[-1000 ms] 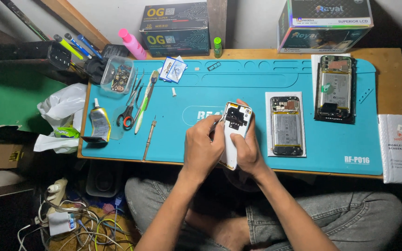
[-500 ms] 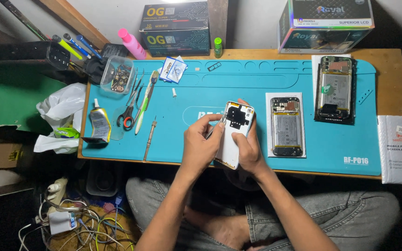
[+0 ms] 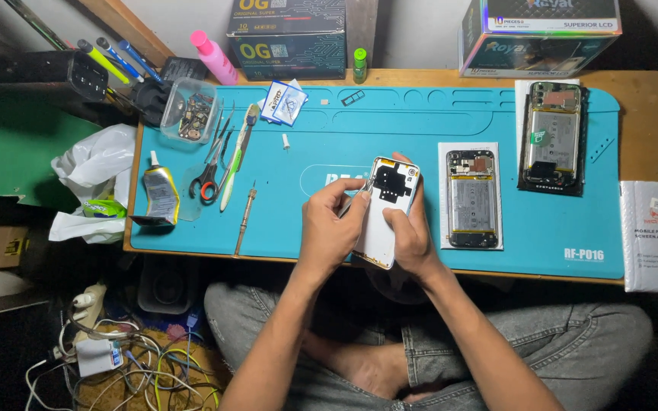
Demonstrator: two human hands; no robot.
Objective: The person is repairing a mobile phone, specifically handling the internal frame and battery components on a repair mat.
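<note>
- Phone back cover (image 3: 387, 217), white with a black camera cutout, is held tilted above the blue work mat (image 3: 420, 122), inner side up.
- Left hand (image 3: 330, 228) clamps its edge, fingers pinched at the upper part; right hand (image 3: 413, 232) grips the other side.
- Judging progress: opened phone (image 3: 471, 199) lies just beside, another disassembled phone (image 3: 551, 137) farther right; both are uncovered, reassembly not done.

Scissors (image 3: 207, 181), screwdriver (image 3: 245, 211) & glue tube (image 3: 161, 193) well left of fingers; two opened phones (image 3: 472, 199) (image 3: 552, 137) just right; boxes (image 3: 286, 34) beyond.
</note>
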